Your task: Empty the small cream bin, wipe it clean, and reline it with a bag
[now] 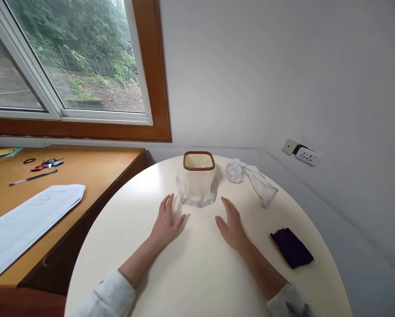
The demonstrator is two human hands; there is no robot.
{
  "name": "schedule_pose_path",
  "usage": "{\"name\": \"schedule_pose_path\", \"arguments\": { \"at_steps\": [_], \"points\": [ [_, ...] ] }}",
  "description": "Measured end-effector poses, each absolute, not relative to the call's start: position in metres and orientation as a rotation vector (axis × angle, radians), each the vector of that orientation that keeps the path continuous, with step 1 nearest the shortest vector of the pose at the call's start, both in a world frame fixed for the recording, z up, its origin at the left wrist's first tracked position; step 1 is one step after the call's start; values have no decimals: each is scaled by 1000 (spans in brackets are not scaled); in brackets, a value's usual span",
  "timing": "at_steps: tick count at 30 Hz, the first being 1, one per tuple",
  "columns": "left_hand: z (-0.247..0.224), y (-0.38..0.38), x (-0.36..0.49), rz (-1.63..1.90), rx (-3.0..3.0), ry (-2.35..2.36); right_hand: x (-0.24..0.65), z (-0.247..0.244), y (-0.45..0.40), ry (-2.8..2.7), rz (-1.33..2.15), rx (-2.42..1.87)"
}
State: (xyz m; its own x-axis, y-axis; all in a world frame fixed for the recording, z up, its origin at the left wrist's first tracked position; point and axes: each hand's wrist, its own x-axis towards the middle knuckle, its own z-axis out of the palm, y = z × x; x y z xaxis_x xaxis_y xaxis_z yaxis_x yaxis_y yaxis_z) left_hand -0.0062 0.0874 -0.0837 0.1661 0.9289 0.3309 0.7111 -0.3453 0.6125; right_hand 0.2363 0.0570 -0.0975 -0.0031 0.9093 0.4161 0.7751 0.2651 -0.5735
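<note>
A small trash bin (199, 168) with a brown rim stands at the far middle of the round white table (191, 273). Its thin, translucent white liner bag (197, 191) is folded over the rim and hangs down the outside. My left hand (167, 223) is in front of the bin to the left, fingers apart and holding nothing. On the other side, my right hand (231, 225) is likewise open and empty, near the bin's front right. A knotted white plastic bag (252, 176) lies right of the bin. Closer to me on the right is a folded dark purple cloth (292, 248).
At left a wooden desk (118, 160) carries a stack of papers (35, 220), a dark pen-like stick (33, 177) and a small cluster of red and blue items (47, 164). The wall behind has a socket (309, 156). A window (95, 57) is at upper left.
</note>
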Motion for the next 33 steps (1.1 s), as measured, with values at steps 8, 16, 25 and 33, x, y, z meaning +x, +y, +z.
{"name": "schedule_pose_path", "arguments": {
  "at_steps": [8,16,25,33],
  "points": [
    [-65,28,-20,1062,2214,1493,245,-94,2,-1957,-24,-1328],
    [-60,25,-18,1142,2168,1406,269,-81,-23,-1844,-171,-1296],
    [-59,24,-17,1160,2163,1343,348,-113,-79,-1572,-361,-2205],
    [-59,25,-14,1039,1975,1357,350,-121,-76,-1645,-239,-2322]
  ]
}}
